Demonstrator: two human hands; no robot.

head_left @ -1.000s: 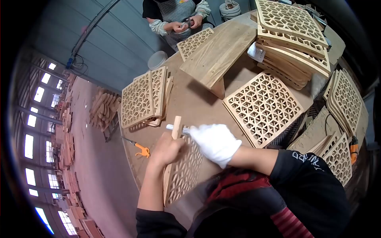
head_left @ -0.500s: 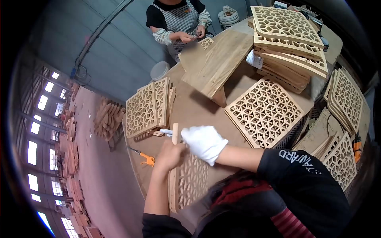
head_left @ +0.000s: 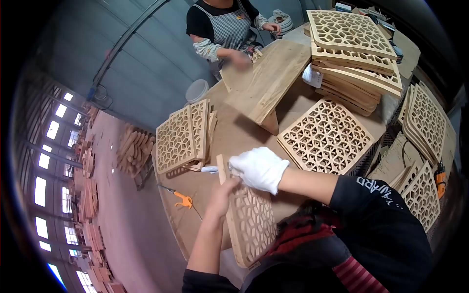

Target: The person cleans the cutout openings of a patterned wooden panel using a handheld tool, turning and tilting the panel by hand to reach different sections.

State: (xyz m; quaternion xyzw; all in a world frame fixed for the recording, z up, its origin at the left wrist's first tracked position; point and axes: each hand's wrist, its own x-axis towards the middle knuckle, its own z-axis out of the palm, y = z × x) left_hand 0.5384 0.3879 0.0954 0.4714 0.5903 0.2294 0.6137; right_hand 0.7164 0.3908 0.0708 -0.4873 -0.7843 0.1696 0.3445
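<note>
A lattice-cut wooden panel (head_left: pixel 254 219) stands tilted on its edge in front of my body. My bare left hand (head_left: pixel 222 198) is closed round its edge strip near the upper end. In a white glove, my right hand (head_left: pixel 261 170) is bent against the same upper end, its fingers curled together; a small greyish bit shows at the fingertips, too little to name. Just beyond the strip is a small white-and-blue object (head_left: pixel 210 169), partly hidden by the panel. An orange air blow gun (head_left: pixel 183 199) lies left of my left hand.
Lattice panels lie stacked at left (head_left: pixel 181 136), at centre right (head_left: pixel 326 136) and in a tall pile (head_left: pixel 351 34) at back right. A wooden board stand (head_left: pixel 268 80) rises mid-table. Opposite, a co-worker (head_left: pixel 229 34) has a hand near it. An orange-handled tool (head_left: pixel 440 180) is far right.
The panel and both my hands have shifted slightly right, and the panel leans more. The co-worker's hands have parted, one lowering to the board, the other reaching right.
</note>
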